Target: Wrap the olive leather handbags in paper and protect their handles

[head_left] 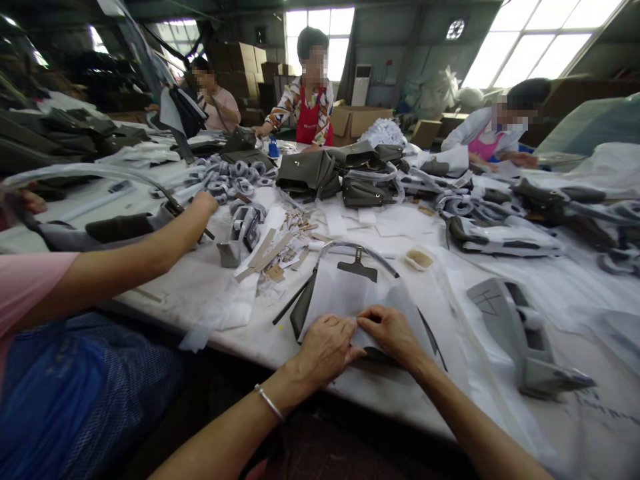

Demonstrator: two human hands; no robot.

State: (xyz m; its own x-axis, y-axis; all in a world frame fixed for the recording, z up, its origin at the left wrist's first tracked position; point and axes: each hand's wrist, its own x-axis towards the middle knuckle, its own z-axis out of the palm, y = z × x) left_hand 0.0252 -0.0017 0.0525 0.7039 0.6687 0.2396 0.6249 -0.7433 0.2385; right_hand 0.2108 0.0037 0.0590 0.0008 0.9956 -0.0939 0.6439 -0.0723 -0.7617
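Note:
A dark grey handbag (303, 311) lies on the table in front of me, largely covered by a thin white wrapping sheet (335, 290). Its wrapped handle (345, 247) arches at the far side, and a dark tab with a metal clip (358, 268) rests over the sheet. My left hand (327, 347) lies on the sheet, palm down, with the thumb apart from the fingers. Beside it my right hand (393, 333) pinches the sheet at the middle, its fingertips almost meeting the left ones. What lies under the fingertips is hidden.
Left, a co-worker's arm (145, 260) reaches across another wrapped bag (120, 230). Paper scraps and tags (285, 250) lie ahead. Finished-looking bags (307, 175) are piled behind them. A grey moulded piece (520, 333) stands right. Several people work across the table.

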